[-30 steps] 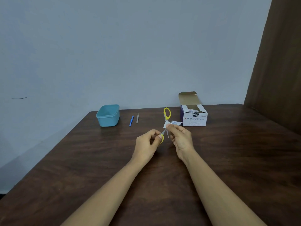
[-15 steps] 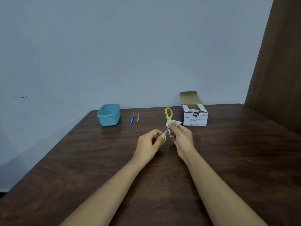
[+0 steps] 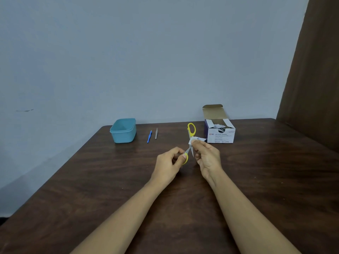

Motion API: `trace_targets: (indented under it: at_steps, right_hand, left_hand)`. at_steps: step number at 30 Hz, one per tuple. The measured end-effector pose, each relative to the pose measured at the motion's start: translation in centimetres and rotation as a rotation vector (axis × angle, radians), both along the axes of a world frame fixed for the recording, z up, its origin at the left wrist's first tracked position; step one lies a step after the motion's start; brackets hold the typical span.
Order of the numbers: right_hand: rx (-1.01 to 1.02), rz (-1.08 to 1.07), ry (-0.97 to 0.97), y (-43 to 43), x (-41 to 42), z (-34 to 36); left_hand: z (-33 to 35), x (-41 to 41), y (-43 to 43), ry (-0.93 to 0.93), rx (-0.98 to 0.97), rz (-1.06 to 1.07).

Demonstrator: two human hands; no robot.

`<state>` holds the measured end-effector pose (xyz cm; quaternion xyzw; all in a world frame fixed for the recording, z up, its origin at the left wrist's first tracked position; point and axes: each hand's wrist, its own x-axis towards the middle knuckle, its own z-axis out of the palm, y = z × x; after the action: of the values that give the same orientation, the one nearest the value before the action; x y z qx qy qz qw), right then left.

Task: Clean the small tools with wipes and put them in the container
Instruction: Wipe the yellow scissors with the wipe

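Head view, our count across the dark wooden surface (image 3: pixel 91 171): teal container (image 3: pixel 123 131) at the far edge; blue tool (image 3: pixel 149 136) and grey tool (image 3: pixel 156 133) lying side by side; our left hand (image 3: pixel 169 165), fingers curled round one yellow loop of the scissors (image 3: pixel 191 134), blades spread; white wipe (image 3: pixel 196 139), pinched against the scissors by our right hand (image 3: pixel 208 157); opened swab box (image 3: pixel 220 138).
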<state>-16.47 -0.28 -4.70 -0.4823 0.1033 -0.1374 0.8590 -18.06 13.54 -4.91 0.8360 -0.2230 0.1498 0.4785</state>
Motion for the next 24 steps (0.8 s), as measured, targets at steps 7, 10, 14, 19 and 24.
trace_targets:
  at_steps: [7,10,14,19,24]
  right_hand:
    - [-0.024,-0.045,-0.018,0.07,-0.2,0.01]
    - [0.0,-0.036,-0.013,0.0,-0.1,0.07]
    - [0.03,-0.022,-0.015,-0.03,-0.13,0.26]
    - [0.065,-0.002,-0.023,-0.17,-0.29,0.27]
    - [0.062,0.0,-0.005,-0.23,-0.3,0.29]
  left_hand:
    - [0.14,-0.21,-0.02,0.009,-0.002,-0.012]
    - [0.16,-0.2,-0.01,0.005,0.009,-0.011]
    - [0.17,-0.28,-0.07,0.003,-0.003,-0.007]
    - [0.07,-0.36,-0.11,0.005,0.011,-0.014]
    - [0.05,-0.34,-0.05,0.006,0.008,-0.012]
